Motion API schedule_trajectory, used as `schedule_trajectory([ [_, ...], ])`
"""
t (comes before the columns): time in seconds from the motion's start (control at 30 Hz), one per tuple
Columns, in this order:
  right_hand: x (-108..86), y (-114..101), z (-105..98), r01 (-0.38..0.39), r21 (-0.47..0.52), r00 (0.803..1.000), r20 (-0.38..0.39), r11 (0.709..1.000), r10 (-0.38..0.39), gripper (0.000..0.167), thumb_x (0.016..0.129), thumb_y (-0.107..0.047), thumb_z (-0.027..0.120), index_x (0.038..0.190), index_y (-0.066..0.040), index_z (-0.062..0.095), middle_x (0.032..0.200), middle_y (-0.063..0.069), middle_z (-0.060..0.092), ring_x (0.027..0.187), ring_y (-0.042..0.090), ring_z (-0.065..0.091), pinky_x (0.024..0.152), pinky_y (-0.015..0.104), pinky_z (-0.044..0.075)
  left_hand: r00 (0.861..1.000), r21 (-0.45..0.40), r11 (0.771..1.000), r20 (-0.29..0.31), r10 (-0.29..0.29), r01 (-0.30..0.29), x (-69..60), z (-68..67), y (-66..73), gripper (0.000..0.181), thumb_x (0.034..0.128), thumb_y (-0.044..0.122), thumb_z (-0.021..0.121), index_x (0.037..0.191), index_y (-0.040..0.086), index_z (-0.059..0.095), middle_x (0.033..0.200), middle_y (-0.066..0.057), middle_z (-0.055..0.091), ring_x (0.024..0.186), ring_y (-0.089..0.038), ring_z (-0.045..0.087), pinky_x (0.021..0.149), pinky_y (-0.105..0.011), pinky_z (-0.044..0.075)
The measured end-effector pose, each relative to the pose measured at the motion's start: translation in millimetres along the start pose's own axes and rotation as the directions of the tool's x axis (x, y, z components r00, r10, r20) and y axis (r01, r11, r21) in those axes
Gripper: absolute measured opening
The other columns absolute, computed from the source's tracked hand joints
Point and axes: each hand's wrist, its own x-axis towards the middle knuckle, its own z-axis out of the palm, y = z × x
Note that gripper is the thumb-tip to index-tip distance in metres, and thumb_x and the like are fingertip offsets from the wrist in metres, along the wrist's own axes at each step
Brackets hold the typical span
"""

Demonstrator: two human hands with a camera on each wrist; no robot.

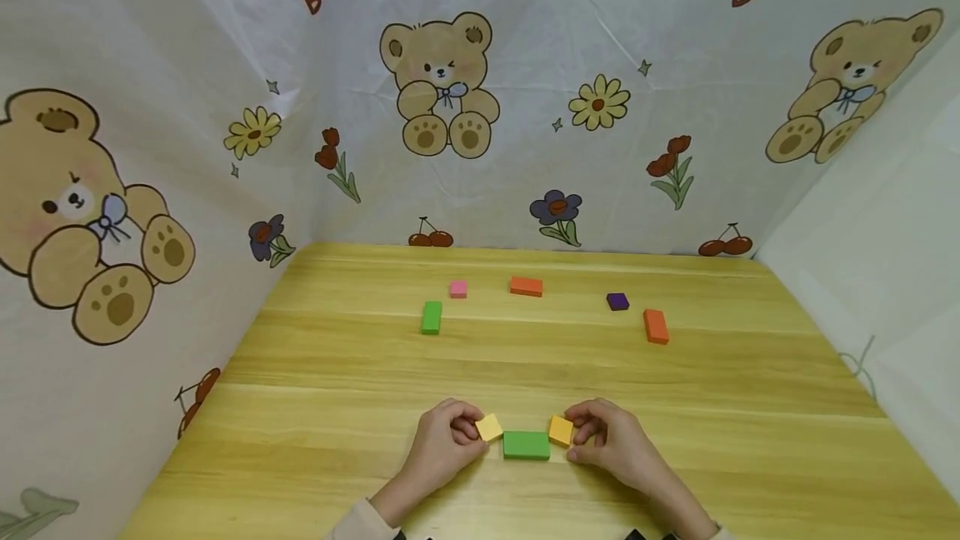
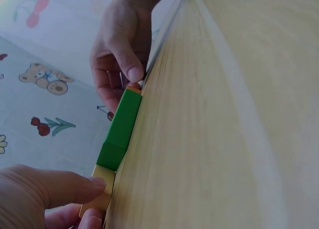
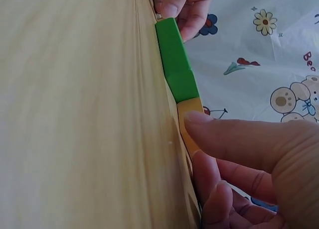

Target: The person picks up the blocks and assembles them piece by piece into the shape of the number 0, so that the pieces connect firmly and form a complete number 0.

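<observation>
A green rectangular block [image 1: 527,445] lies flat near the front of the table, between both hands. At its left end my left hand [image 1: 442,444] pinches a small yellow block [image 1: 489,428], turned at an angle, between thumb and fingers. My right hand [image 1: 617,444] holds an orange-yellow block [image 1: 561,431] by the green block's right end, also slightly turned. In the left wrist view, the yellow block [image 2: 103,181] meets the green block [image 2: 122,127] at its near end. The right wrist view has the orange-yellow block [image 3: 188,120] against the green one [image 3: 175,59], thumb on it.
Farther back on the wooden table [image 1: 337,407] lie a second green block [image 1: 432,317], a pink block [image 1: 458,289], an orange-red block [image 1: 527,287], a purple block [image 1: 618,302] and another orange-red block [image 1: 656,327]. Behind them hangs a bear-patterned cloth [image 1: 525,173].
</observation>
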Motion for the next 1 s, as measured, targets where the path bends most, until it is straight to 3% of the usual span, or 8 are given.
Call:
schedule_trajectory([
  [0.23, -1.6, -1, -2, -0.002, -0.013, 1.000, -0.020, 1.000, 0.002, 0.045, 0.073, -0.010, 0.084, 0.111, 0.002, 0.065, 0.091, 0.008, 0.063, 0.075, 0.007, 0.059, 0.058, 0.020, 0.048, 1.000, 0.011, 1.000, 0.003, 0.018, -0.018, 2.4, 0.5, 1.7, 0.028, 0.0709, 0.000, 0.083, 0.096, 0.002, 0.069, 0.081, -0.002, 0.062, 0.068, -0.001, 0.059, 0.062, -0.017, 0.056],
  [0.77, -2.1, -2, -9, -0.027, -0.005, 1.000, 0.012, 1.000, 0.027, 0.042, 0.073, -0.008, 0.084, 0.110, 0.001, 0.066, 0.096, 0.009, 0.064, 0.078, 0.009, 0.060, 0.061, 0.020, 0.051, 1.000, 0.008, 1.000, 0.008, 0.011, -0.011, -0.7, -1.1, 1.7, 0.029, 0.0712, 0.000, 0.083, 0.097, 0.001, 0.069, 0.082, -0.002, 0.063, 0.069, -0.001, 0.059, 0.062, -0.017, 0.056],
  [1.0, -2.1, -1, -23, -0.115, -0.093, 0.986, -0.128, 0.989, 0.102, 0.034, 0.075, -0.006, 0.082, 0.107, -0.004, 0.070, 0.093, 0.005, 0.067, 0.075, 0.006, 0.059, 0.062, 0.021, 0.049, 1.000, 0.003, 1.000, -0.001, 0.003, -0.003, -2.0, 0.0, 1.6, 0.029, 0.0707, 0.001, 0.083, 0.096, 0.002, 0.069, 0.082, -0.002, 0.063, 0.070, -0.001, 0.058, 0.062, -0.017, 0.055],
])
